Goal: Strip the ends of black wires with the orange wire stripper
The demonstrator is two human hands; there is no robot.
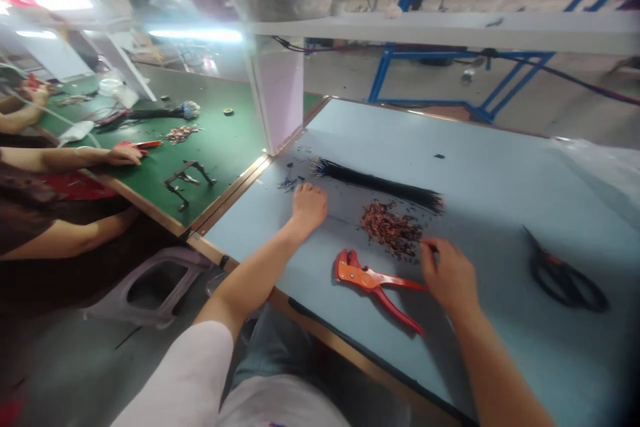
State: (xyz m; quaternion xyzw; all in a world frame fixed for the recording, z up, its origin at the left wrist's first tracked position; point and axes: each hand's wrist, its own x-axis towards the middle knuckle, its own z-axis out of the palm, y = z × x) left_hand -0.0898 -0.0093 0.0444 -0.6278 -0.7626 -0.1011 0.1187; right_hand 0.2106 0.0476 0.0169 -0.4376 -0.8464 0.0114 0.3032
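Observation:
My left hand (309, 207) rests on the blue tabletop with its fingers curled in, close to the left end of a bundle of black wires (377, 181). A thin dark line runs from it toward a heap of small copper-coloured terminals (391, 228); whether the hand holds it is unclear. Beside the heap's right edge is my right hand (450, 275), its thumb and fingers bent together; anything between the fingertips is too small to make out. Red-and-orange wire strippers (373, 282) lie in front of the heap, one handle reaching to the right hand.
Black scissors (563, 277) lie at the right. Small blue-tipped scraps (289, 183) are scattered left of the bundle. A white upright panel (277, 90) stands at the back left. On the adjoining green table (230, 150), a co-worker's hand (125, 155) touches red-and-orange pliers near a dark metal bracket (190, 180).

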